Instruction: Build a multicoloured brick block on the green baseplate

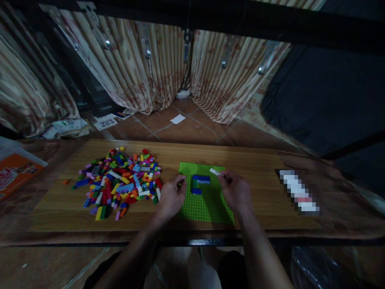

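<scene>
Now the right hand [226,176] pinches a white brick [214,171]; left hand [174,192] curls by baseplate's edge [181,169], contents unclear.

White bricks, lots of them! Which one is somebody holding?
The white brick pinched by the right hand, over the green baseplate. The other visible white bricks lie in the pile at left.

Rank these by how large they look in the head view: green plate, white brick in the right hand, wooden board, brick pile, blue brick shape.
1. Wooden board
2. Brick pile
3. Green plate
4. Blue brick shape
5. White brick in the right hand, its gripped end hidden
</scene>
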`<state>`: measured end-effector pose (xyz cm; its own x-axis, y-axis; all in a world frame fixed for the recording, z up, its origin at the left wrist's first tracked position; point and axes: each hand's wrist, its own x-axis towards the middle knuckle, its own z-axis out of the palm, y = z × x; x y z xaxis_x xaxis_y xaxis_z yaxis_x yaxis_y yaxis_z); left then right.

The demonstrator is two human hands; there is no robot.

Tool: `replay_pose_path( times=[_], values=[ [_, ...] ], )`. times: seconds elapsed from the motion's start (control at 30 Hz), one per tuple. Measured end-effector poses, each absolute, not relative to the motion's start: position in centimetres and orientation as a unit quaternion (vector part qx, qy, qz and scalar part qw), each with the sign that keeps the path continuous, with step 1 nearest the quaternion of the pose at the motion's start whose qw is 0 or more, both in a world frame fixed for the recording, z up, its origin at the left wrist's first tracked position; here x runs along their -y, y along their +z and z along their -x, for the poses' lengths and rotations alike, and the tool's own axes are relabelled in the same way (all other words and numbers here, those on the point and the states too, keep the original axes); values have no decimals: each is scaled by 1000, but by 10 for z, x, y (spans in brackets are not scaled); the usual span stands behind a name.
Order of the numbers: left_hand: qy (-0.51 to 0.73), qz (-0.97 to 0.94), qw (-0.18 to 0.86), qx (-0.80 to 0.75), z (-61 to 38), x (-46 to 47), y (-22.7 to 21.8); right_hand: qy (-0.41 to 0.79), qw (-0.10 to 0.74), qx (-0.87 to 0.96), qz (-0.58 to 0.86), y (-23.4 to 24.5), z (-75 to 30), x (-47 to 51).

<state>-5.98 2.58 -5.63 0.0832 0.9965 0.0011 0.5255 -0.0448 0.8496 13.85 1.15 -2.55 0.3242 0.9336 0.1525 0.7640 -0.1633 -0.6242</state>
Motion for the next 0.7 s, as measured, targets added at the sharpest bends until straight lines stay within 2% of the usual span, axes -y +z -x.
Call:
replay_pose_path(
  times=[0.3,0.4,0.7],
  values=[
    [264,-702,290,-594,53,-23,-51,213,305,599,709,-38,-143,-13],
    [244,-710,279,-598,53,-22,-49,231,273,616,702,-41,-141,-12],
    [229,-726,263,-593,51,-20,-50,186,193,654,708,-51,-136,-14]
  ],
)
